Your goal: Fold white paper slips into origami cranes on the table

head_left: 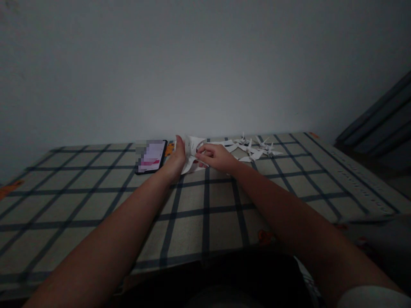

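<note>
A white piece of paper, bent and partly folded, stands up between my two hands. My left hand holds it from the left side, thumb raised along its edge and most of the fingers hidden behind the paper. On the right, my right hand pinches the paper near its middle with thumb and forefinger. Just beyond the right hand lie several white folded paper cranes in a loose group. A strip of white paper shows behind the right hand.
A phone with a lit, partly blurred screen lies left of my left hand. Under everything spreads a checked tablecloth that reaches a plain wall at the back. Dark striped fabric rises at the far right.
</note>
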The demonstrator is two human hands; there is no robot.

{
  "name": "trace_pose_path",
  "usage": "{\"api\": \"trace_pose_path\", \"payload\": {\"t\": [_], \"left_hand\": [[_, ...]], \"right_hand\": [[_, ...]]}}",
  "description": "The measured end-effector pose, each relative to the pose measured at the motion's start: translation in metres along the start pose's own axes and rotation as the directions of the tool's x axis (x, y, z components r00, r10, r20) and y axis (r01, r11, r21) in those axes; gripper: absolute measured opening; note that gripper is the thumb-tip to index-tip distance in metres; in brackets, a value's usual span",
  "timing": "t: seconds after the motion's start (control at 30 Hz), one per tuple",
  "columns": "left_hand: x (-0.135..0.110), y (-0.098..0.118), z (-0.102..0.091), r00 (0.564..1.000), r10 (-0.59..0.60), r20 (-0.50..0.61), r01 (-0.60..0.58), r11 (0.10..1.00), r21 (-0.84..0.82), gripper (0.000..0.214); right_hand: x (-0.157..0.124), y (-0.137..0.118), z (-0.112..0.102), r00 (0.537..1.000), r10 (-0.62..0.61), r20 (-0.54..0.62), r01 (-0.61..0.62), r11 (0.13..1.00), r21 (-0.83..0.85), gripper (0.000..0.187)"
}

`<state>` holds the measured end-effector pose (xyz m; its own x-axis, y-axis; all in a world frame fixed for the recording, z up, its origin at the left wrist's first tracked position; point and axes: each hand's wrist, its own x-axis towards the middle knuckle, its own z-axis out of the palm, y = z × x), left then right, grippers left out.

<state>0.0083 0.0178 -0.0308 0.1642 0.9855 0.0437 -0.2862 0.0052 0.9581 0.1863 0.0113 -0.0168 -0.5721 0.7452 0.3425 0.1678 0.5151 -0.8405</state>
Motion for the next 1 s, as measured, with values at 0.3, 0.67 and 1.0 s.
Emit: {"api": "trace_pose_path", "payload": {"t": [0.3,0.67,1.0], "left_hand": [[-0.015,0.024,0.025,0.999,-0.005,-0.049,0.002,0.997,-0.075,0.040],[-0.015,0.019,0.012,0.993,0.090,-0.076,-0.085,0.994,0.067,0.053],[-0.021,0.024,0.011,0.986,0.158,-0.056,-0.148,0.978,0.144,0.041]], "right_hand": [[0.001,0.007,-0.003,0.999,0.019,-0.033,-0.022,0.994,-0.103,0.016],[0.004,0.008,-0.007,0.992,-0.052,-0.117,0.039,0.993,-0.115,0.012],[0.007,0.011,-0.006,0.989,-0.086,-0.123,0.073,0.992,-0.101,0.021]]}}
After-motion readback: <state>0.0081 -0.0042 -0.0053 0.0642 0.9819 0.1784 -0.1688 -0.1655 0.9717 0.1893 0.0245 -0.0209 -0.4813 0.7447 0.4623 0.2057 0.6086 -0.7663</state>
